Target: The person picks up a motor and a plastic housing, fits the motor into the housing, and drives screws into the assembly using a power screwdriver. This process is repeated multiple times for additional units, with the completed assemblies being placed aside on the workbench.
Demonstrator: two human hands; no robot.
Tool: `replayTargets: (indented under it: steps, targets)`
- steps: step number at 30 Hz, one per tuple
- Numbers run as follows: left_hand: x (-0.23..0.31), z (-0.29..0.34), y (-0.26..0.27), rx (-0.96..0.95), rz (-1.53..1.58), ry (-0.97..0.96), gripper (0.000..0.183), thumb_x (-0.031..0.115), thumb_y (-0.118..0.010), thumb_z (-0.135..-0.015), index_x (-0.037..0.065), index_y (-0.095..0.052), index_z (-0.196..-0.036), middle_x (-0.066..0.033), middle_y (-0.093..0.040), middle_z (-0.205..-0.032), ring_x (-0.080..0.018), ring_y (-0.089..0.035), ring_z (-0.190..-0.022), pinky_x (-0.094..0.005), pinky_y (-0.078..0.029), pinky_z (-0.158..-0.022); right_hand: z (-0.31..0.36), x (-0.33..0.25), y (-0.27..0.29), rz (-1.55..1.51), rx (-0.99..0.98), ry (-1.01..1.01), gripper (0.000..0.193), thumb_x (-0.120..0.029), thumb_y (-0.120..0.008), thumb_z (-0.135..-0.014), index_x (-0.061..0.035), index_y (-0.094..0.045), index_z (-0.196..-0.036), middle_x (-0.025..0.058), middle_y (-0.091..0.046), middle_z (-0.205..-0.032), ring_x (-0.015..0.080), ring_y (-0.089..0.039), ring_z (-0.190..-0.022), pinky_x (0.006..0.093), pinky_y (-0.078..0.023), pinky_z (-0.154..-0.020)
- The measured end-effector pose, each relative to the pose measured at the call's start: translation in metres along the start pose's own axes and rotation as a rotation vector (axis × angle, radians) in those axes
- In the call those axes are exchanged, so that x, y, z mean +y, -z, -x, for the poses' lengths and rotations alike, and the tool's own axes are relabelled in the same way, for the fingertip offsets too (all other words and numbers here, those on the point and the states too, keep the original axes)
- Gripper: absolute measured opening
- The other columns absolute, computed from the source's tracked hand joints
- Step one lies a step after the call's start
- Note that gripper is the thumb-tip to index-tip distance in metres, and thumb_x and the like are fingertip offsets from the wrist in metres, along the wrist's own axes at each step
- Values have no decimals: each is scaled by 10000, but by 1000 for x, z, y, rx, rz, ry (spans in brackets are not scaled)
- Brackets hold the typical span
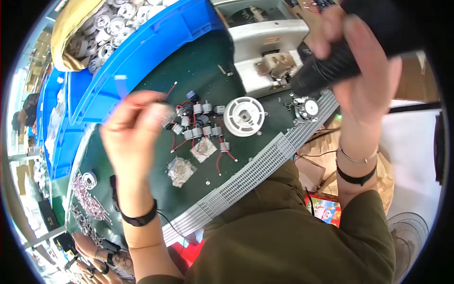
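My left hand (132, 128), smeared by motion, is raised left of the motors. Its thumb and fingers are pinched together on something small and pale, too blurred to name. My right hand (371, 75) is wrapped round a thick black cylindrical tool (331, 71) that slants down to the left, beside a white bench machine (269, 35). Small grey motors (193, 133) with red and black wires lie in a heap between the hands. Right of them a white round plastic housing (244, 116) lies flat. A small metal mechanism (305, 109) sits below the black tool.
Blue bins (156, 45) line the far left, one beside a yellow sack (66, 33) of white round parts. Crumpled plastic bags (181, 171) lie on the green table. A white perforated strip (265, 154) edges it. Another person's hands (97, 258) are at the lower left, near scattered pins (92, 203).
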State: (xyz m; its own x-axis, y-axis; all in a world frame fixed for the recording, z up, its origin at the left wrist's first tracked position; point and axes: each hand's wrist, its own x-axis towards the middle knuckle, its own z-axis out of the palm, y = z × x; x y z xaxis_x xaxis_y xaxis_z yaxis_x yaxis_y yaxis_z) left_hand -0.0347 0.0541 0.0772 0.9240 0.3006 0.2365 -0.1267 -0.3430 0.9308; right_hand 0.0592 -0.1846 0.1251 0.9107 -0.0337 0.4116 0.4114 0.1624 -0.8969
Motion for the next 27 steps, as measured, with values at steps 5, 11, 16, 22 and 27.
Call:
replayTargets:
  steps: [5,11,16,22,27]
  targets:
    - [-9,16,-68,-295,583,313,188,23,-675,-833,-22,-653,-1014,-68,-673,-872,-90,-628,-721,-206,-519,-631,-49,62,2,-1050,-498,378,246,-3,-633,-776,35,-518,-990,72,-560,-745,141,-547,-554,263,-454,-508]
    - [-11,16,-69,-292,707,370,263,-14,-667,-824,-45,-608,-1078,-94,-668,-909,-138,-658,-766,-244,-550,-707,-48,78,6,-1179,-478,452,320,-15,-641,-784,48,-486,-1057,84,-554,-744,159,-540,-555,277,-454,-513]
    - [-15,20,-69,-271,539,234,267,-32,-696,-796,-62,-610,-1047,-95,-666,-905,-124,-649,-774,-239,-546,-713,-36,74,9,-1007,-349,362,347,-18,-647,-789,56,-475,-1082,89,-554,-743,164,-541,-553,279,-456,-510]
    - [-18,25,-73,-182,385,128,274,-41,-718,-774,-59,-618,-1028,-85,-666,-899,-109,-636,-770,-231,-536,-704,-17,46,7,-577,-151,243,355,-13,-648,-794,60,-473,-1093,91,-554,-738,166,-545,-549,278,-458,-503]
    - [-21,25,-75,-109,53,-26,249,29,-791,-701,-17,-656,-905,-57,-669,-821,-106,-631,-739,-231,-509,-641,-11,29,5,-218,8,145,361,-9,-648,-797,64,-471,-1103,92,-554,-734,167,-548,-545,277,-459,-498]
